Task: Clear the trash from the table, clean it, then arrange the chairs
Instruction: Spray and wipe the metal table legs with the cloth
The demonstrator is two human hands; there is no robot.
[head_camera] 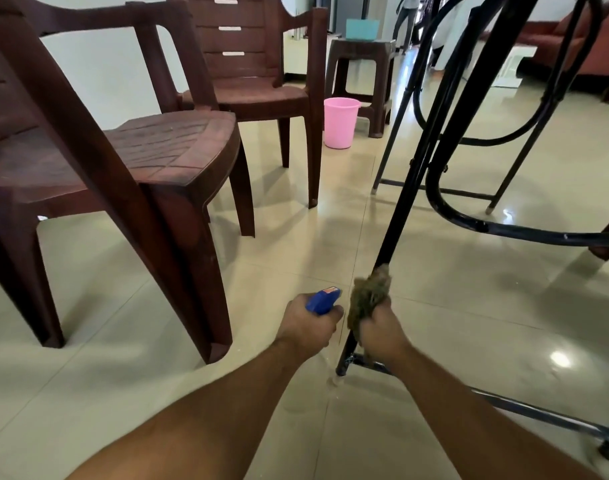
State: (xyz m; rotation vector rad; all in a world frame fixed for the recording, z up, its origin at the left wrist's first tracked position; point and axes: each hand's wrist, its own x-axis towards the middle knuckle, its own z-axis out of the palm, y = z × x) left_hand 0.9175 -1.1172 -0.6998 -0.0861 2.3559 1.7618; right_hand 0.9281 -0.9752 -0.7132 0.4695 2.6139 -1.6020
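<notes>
The black table leg point(398, 209) slanted down to the floor right in front of me. I had a brownish-green cloth point(367, 297) bunched around its lower part. My right hand point(379, 329) gripped that cloth, fingers point(382, 308) clenched round both cloth and leg, just above the foot where a low crossbar point(525, 412) met it. Just beside it, my left hand point(308, 323) held a spray bottle point(323, 299) with my fingers curled round its neck. Only the blue trigger head showed, its nozzle pointing away from me.

The rest of the table's black frame, with its curved hoops, stood off to the right on the glossy beige floor point(469, 323). To my left stood a brown plastic chair point(150, 150) and a second chair point(251, 77) behind it, both well clear of the table. A pink bucket point(341, 121) sat on the floor between the second chair and a brown stool point(362, 60). The stool carried a teal box point(361, 29).
</notes>
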